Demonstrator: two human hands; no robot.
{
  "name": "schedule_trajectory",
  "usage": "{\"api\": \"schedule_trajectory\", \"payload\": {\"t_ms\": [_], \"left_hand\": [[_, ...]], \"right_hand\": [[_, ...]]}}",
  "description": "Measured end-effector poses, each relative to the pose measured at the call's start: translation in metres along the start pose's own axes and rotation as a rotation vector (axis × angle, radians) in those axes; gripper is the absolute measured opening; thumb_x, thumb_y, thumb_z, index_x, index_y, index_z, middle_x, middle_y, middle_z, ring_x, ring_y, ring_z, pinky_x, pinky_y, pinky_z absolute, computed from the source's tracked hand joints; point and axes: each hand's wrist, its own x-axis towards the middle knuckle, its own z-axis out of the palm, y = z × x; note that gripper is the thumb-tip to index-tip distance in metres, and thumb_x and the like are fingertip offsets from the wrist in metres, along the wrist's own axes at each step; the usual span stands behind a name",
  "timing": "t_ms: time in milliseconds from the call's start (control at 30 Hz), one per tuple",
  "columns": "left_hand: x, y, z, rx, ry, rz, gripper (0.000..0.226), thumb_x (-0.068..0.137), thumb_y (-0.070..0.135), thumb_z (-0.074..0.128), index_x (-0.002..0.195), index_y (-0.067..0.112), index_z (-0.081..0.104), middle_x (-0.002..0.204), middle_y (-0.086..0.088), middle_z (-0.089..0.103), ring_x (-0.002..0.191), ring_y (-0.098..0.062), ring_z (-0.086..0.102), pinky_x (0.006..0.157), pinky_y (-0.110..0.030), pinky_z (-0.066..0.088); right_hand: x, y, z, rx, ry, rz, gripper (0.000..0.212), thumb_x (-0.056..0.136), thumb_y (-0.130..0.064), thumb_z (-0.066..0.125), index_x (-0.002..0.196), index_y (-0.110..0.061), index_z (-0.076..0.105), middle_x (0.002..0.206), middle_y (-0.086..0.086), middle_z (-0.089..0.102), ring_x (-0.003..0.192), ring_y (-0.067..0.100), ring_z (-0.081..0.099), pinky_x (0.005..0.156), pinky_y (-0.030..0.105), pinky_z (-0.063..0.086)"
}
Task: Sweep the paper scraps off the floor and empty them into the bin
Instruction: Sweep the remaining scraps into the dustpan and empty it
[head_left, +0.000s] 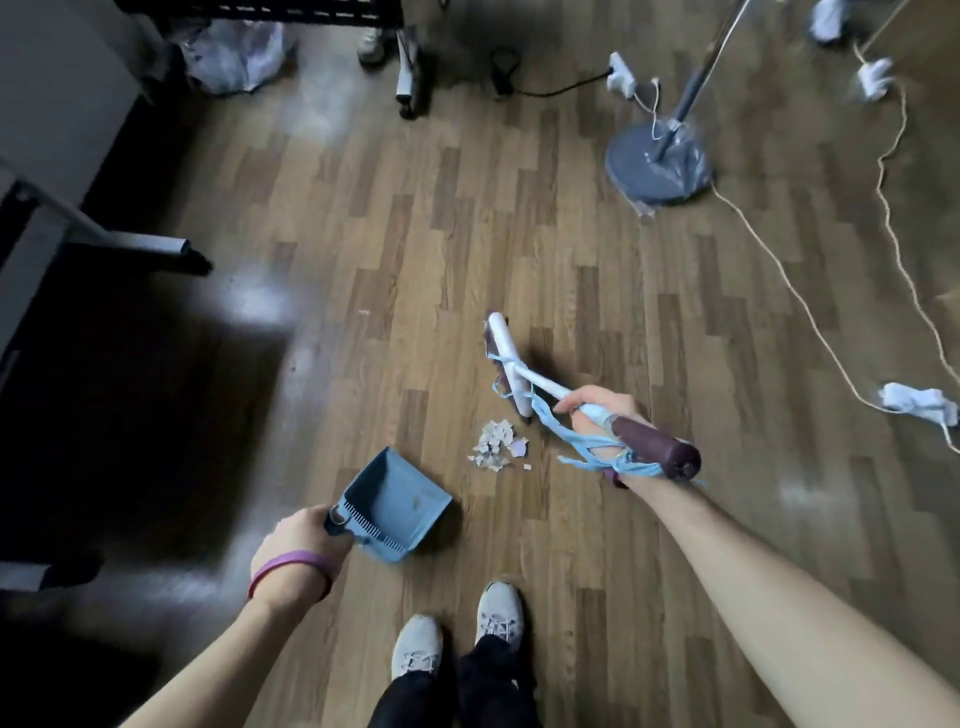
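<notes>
Gripping broom (524, 384) right hand (597, 410), dustpan (395, 504) left hand (298, 540) — scraps (496, 447) on wood floor (415, 234).

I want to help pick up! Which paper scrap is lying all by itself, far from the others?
The tiny scrap up the floor, left of the broom head. The rest sit in one pile beside the dustpan.

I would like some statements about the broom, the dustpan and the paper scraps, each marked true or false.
1. The left hand holds the blue dustpan. True.
2. The paper scraps already lie inside the dustpan. False: they are piled on the wooden floor, between dustpan and broom.
3. The right hand has its grip on the broom handle. True.
4. The broom head rests on the scraps. False: it is beyond the pile.
</notes>
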Motion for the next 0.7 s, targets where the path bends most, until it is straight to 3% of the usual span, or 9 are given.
{"api": "schedule_trajectory", "payload": {"t_ms": [67, 167, 233, 300, 333, 433, 533, 633, 700], "left_hand": [[0.016, 0.010, 0.002, 0.037, -0.018, 0.026, 0.014, 0.082, 0.039, 0.060, 0.076, 0.027, 0.062, 0.076, 0.002, 0.066, 0.073, -0.022, 0.064, 0.066, -0.027, 0.053], [0.040, 0.020, 0.006, 0.107, -0.043, 0.097, 0.019, 0.081, 0.040, 0.057, 0.072, 0.024, 0.061, 0.073, 0.002, 0.067, 0.071, -0.023, 0.065, 0.057, -0.024, 0.046], [0.053, 0.023, 0.010, 0.160, -0.047, 0.137, 0.021, 0.081, 0.039, 0.054, 0.069, 0.022, 0.058, 0.072, 0.000, 0.065, 0.071, -0.025, 0.062, 0.055, -0.024, 0.041], [0.064, 0.024, 0.016, 0.188, -0.055, 0.177, 0.019, 0.081, 0.037, 0.052, 0.073, 0.023, 0.060, 0.075, -0.001, 0.066, 0.073, -0.027, 0.063, 0.057, -0.025, 0.042], [0.068, 0.023, 0.018, 0.202, -0.058, 0.194, 0.018, 0.081, 0.036, 0.052, 0.076, 0.023, 0.062, 0.078, -0.002, 0.068, 0.076, -0.029, 0.064, 0.059, -0.025, 0.045], [0.079, 0.015, 0.025, 0.216, -0.054, 0.238, 0.021, 0.081, 0.038, 0.052, 0.087, 0.025, 0.068, 0.085, -0.002, 0.071, 0.079, -0.029, 0.066, 0.066, -0.027, 0.052], [0.086, 0.006, 0.026, 0.227, -0.052, 0.285, 0.022, 0.081, 0.038, 0.053, 0.088, 0.024, 0.068, 0.085, -0.001, 0.071, 0.076, -0.028, 0.065, 0.064, -0.026, 0.051], [0.094, -0.003, 0.028, 0.219, -0.058, 0.314, 0.020, 0.081, 0.037, 0.054, 0.087, 0.023, 0.068, 0.085, -0.002, 0.071, 0.077, -0.029, 0.066, 0.067, -0.028, 0.054], [0.095, -0.006, 0.028, 0.210, -0.064, 0.325, 0.020, 0.081, 0.036, 0.055, 0.086, 0.022, 0.067, 0.086, -0.003, 0.071, 0.078, -0.029, 0.066, 0.069, -0.029, 0.055]], "right_hand": [[0.015, 0.015, 0.004, -0.007, 0.042, 0.011, 0.033, 0.079, -0.001, 0.056, 0.069, -0.030, 0.069, 0.059, -0.009, 0.059, 0.051, -0.001, 0.051, 0.052, 0.006, 0.036], [0.034, 0.041, 0.010, 0.032, 0.002, 0.087, 0.026, 0.077, 0.006, 0.061, 0.067, -0.017, 0.071, 0.067, 0.007, 0.060, 0.058, 0.009, 0.052, 0.060, 0.013, 0.040], [0.042, 0.049, 0.020, 0.151, -0.097, 0.326, 0.025, 0.076, -0.001, 0.066, 0.058, -0.019, 0.066, 0.063, 0.004, 0.056, 0.058, 0.014, 0.048, 0.056, 0.020, 0.041], [0.040, 0.060, 0.037, 0.114, -0.156, 0.397, 0.024, 0.077, -0.005, 0.065, 0.061, -0.021, 0.062, 0.064, -0.002, 0.055, 0.061, 0.015, 0.049, 0.054, 0.017, 0.042], [0.036, 0.065, 0.048, 0.069, -0.124, 0.365, 0.021, 0.078, -0.004, 0.065, 0.065, -0.021, 0.063, 0.069, -0.001, 0.057, 0.064, 0.016, 0.051, 0.056, 0.017, 0.042], [0.003, 0.075, 0.085, -0.165, 0.011, 0.045, 0.022, 0.077, 0.003, 0.062, 0.071, -0.016, 0.072, 0.096, 0.003, 0.064, 0.079, 0.021, 0.060, 0.072, 0.017, 0.042], [-0.015, 0.076, 0.118, -0.216, 0.046, 0.005, 0.019, 0.077, 0.005, 0.061, 0.071, -0.009, 0.072, 0.109, 0.013, 0.065, 0.094, 0.028, 0.062, 0.072, 0.009, 0.037], [-0.027, 0.072, 0.146, -0.207, 0.135, -0.037, 0.017, 0.076, 0.007, 0.061, 0.071, -0.005, 0.072, 0.110, 0.028, 0.062, 0.101, 0.026, 0.057, 0.068, -0.001, 0.034], [-0.040, 0.067, 0.163, -0.174, 0.134, -0.037, 0.018, 0.075, 0.006, 0.061, 0.071, -0.007, 0.072, 0.110, 0.028, 0.062, 0.105, 0.022, 0.055, 0.068, -0.003, 0.034]]}}
